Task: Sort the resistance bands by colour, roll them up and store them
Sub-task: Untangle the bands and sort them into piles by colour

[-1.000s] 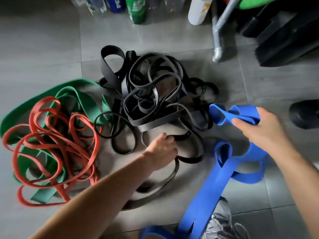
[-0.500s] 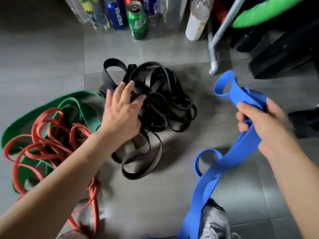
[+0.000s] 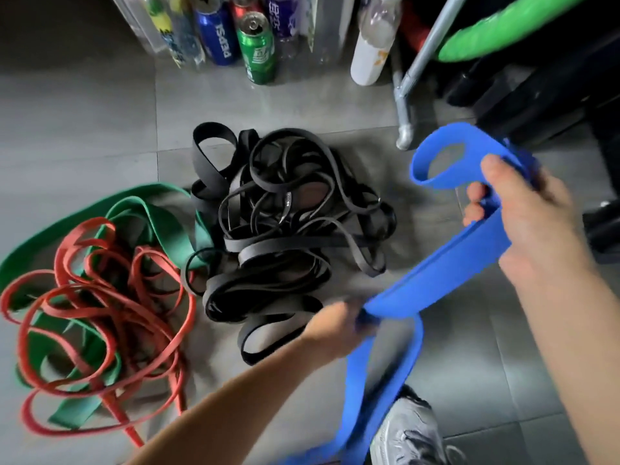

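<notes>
Since half a second ago the left grip (image 3: 335,330) is off the black bands (image 3: 285,229) and down at the blue band (image 3: 446,273), clamped on it at a fold low over the floor (image 3: 100,129); blur smears the fingers, so how they wrap is hard to make out. Meanwhile the right grip (image 3: 523,223) stays raised, clamped on the band's upper part, thumb over the front, fingertips curled in from behind, a loop standing up past them. Between the two grips the band runs on a slant; below the left one it drops in a loop, crosses a grey shoe (image 3: 412,431) and is cut off by the bottom edge. Both forearms (image 3: 235,407) come in from below. Black bands lie tangled mid-floor, touching the green band (image 3: 161,223) at left, with red bands (image 3: 100,297) heaped over it. At the back, cans (image 3: 256,48) and bottles (image 3: 369,45) are cut off by the top edge
</notes>
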A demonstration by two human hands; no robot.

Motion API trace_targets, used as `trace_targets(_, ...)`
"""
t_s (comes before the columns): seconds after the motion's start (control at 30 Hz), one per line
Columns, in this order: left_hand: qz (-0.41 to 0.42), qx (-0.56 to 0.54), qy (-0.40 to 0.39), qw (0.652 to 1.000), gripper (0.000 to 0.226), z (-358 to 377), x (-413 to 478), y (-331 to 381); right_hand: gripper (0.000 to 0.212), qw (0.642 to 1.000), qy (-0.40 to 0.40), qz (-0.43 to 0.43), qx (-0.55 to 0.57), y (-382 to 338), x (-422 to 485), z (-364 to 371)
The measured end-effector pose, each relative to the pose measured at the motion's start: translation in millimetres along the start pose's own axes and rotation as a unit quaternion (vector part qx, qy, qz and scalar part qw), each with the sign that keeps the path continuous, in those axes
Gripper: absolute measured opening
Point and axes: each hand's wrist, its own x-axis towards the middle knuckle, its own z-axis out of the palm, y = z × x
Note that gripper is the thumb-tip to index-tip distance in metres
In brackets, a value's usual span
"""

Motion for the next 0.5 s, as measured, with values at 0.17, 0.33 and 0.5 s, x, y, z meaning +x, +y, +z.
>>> trace_targets(0.17, 0.038, -0.219, 0.164, 0.961, 0.006, -55.7, 13.4, 12.8, 0.037, 0.930, 0.008, 0.016, -0.368, 65.2, 13.6, -30.8)
trace_targets(0.33, 0.176, -0.176, 0.247, 0.936, 0.048, -111.6, 20.5, 56.9, 0.080, 0.828, -0.052, 0.084, -0.552, 100.8, 0.5, -56.0)
trace_targets(0.5, 0.162, -0.196, 0.247, 0.935, 0.041, -139.7, 22.7, 89.3, 0.128, 0.918, -0.222, -0.040, -0.327, 88.6, -19.2, -20.5)
